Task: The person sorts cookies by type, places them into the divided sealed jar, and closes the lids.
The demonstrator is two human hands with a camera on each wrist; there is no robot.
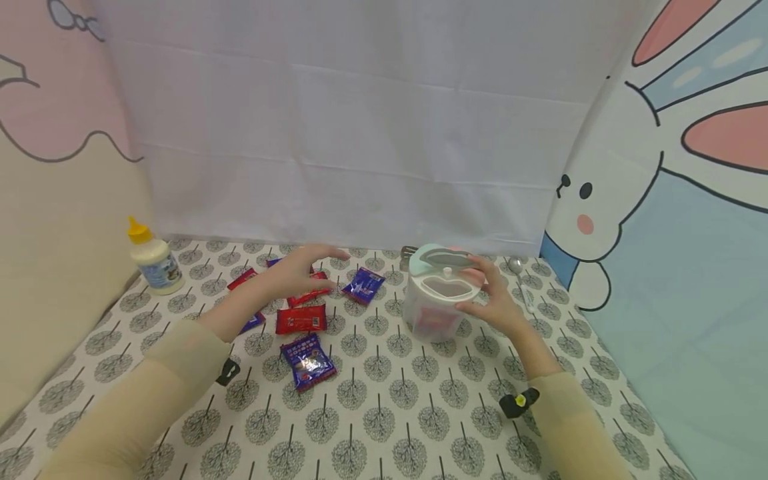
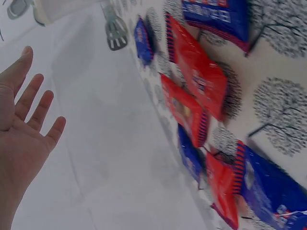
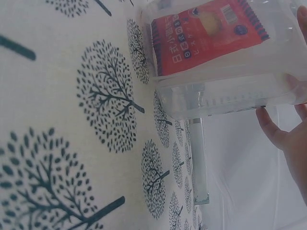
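R hand (image 1: 503, 308) is gripping lidded container (image 1: 435, 323) at rt side. Container is standing upright, axis vert., rt of centre, nr counter's (image 1: 384, 413) far edge. L hand (image 1: 289, 274), farther, is hovering w/ fingers apart, holding nothing; container is standing to its rt, blue packet (image 1: 363, 285) lying btwn.

Packets (image 1: 301, 319) lie between a bottle (image 1: 157, 265), left, and a container (image 1: 441, 305) with another packet (image 3: 206, 38) inside; farther right, a spoon (image 1: 526, 293).
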